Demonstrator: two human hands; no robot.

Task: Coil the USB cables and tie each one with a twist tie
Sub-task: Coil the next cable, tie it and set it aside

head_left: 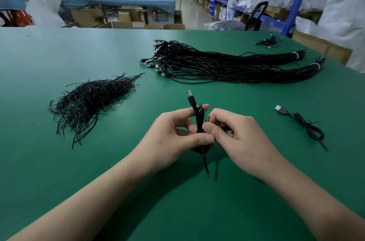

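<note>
Head view of one cable being tied above the green table [59, 53]. The left hand [173, 132] has its grip closed around a coiled cable [199, 120], thumb across the middle of the coil and fingers behind it; the plug [190, 97] sticks up past the fingertips and a bare tail hangs down toward the table. The right hand [237, 136] pinches at the coil's waist, thumb against curled fingers. A short dark piece shows by its index finger, probably a tie, though it cannot be told for certain. The heap of twist ties [92, 96] lies well to the left, the bundles of cables [217, 63] lie beyond the hands, and a finished cable [308, 126] rests apart on the right. Likely faults from here: if the left thumb eases off, the springy loops would probably fan open and the coil would have to be rewound; a tie given too few turns, or sitting off-centre, might slip along the loops and let them spread; the hanging tail could be left outside the tie. No brand, label or print can be read on the cables or ties, and the pale lettering on a distant person's top is too blurred to read.
</note>
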